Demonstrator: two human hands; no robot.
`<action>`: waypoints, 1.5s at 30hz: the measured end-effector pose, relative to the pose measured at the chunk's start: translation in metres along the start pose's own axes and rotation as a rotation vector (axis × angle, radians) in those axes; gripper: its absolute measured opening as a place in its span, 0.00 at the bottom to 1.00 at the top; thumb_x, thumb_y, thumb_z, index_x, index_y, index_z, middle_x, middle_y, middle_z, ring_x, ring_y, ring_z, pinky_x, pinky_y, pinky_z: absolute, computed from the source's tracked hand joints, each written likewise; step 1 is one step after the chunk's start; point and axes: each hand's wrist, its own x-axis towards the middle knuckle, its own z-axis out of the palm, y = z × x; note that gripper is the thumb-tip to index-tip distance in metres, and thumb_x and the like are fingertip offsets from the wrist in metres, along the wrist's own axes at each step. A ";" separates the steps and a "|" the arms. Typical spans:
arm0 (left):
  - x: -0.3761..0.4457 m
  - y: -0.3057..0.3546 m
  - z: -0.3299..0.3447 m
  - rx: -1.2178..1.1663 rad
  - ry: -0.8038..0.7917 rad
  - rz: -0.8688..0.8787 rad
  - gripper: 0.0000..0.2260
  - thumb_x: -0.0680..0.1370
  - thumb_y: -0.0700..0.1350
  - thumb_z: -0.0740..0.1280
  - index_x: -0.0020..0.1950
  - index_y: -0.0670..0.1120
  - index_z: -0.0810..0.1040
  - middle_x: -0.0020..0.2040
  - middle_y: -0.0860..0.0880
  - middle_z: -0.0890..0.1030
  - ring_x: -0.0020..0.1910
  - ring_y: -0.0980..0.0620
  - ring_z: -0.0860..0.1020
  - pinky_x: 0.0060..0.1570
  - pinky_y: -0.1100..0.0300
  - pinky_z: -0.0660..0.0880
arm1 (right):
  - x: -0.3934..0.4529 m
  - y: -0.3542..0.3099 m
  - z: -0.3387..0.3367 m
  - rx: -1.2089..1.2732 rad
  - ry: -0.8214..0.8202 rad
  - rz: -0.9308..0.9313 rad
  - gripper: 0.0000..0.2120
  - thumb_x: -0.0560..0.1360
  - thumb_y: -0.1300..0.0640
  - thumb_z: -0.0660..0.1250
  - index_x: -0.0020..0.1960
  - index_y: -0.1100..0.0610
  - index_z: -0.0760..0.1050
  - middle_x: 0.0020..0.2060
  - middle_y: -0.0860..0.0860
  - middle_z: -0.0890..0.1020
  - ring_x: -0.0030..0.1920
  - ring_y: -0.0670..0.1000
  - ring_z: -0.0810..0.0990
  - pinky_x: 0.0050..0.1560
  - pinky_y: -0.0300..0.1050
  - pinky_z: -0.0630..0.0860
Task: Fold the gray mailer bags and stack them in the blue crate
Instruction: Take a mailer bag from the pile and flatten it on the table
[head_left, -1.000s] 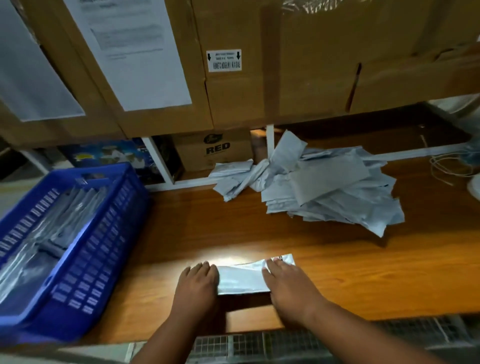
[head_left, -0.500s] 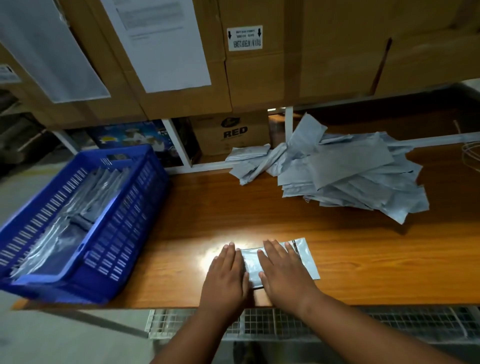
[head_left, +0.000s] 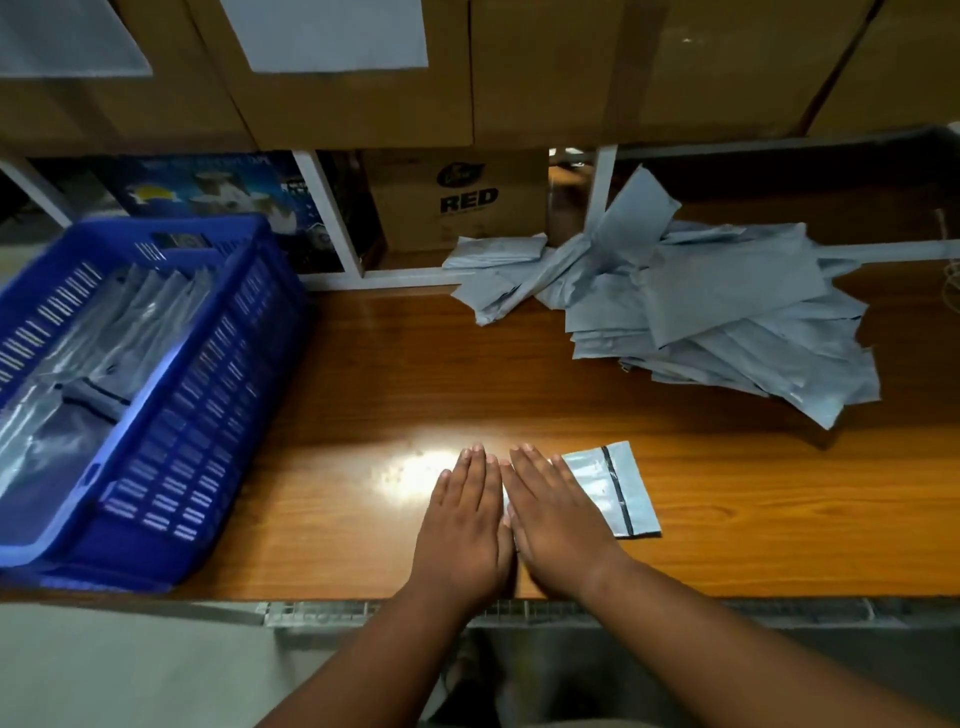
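Two hands are laid flat, fingers straight and held together, side by side near the front edge of the wooden table (head_left: 363, 374). The left hand (head_left: 465, 525) and the right hand (head_left: 558, 519) are pressed palm-down on one folded mailer bag (head_left: 605, 488), so most of it is hidden; only the right end is seen poking out, glossy gray plastic, rectangular, with a thin dark strip across it.

Further back on the table, right of the hands, a loose pile of unfolded mailer bags (head_left: 727, 317) is heaped up. Matte gray, flat, crumpled at the edges, too overlapped to be counted.

Left of the hands, one blue crate (head_left: 208, 415) is parked on the table's left end, slotted plastic walls, with shiny folded bags (head_left: 104, 332) stacked inside (number can't be made out).

Behind the table, brown cardboard boxes (head_left: 545, 73) are stacked, one smaller box (head_left: 462, 202) printed "RED".
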 end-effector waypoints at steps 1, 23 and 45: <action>0.000 -0.001 0.001 -0.003 0.006 0.009 0.33 0.84 0.55 0.51 0.87 0.44 0.48 0.87 0.43 0.44 0.86 0.47 0.39 0.83 0.45 0.45 | 0.000 0.000 0.003 -0.004 -0.004 0.006 0.31 0.87 0.48 0.49 0.87 0.54 0.50 0.87 0.54 0.50 0.86 0.53 0.42 0.82 0.53 0.35; 0.004 -0.005 0.000 -0.040 0.004 0.040 0.33 0.83 0.54 0.54 0.87 0.43 0.54 0.87 0.42 0.50 0.87 0.46 0.46 0.82 0.43 0.51 | 0.006 0.009 0.015 0.044 -0.059 0.029 0.32 0.86 0.47 0.52 0.87 0.56 0.51 0.87 0.55 0.46 0.86 0.53 0.40 0.85 0.57 0.46; 0.040 0.040 -0.017 0.106 -0.100 -0.019 0.31 0.83 0.58 0.49 0.87 0.54 0.53 0.88 0.49 0.49 0.87 0.45 0.46 0.79 0.31 0.51 | -0.016 0.041 0.007 0.066 0.051 0.094 0.31 0.87 0.47 0.47 0.87 0.58 0.52 0.87 0.56 0.51 0.86 0.54 0.45 0.85 0.56 0.44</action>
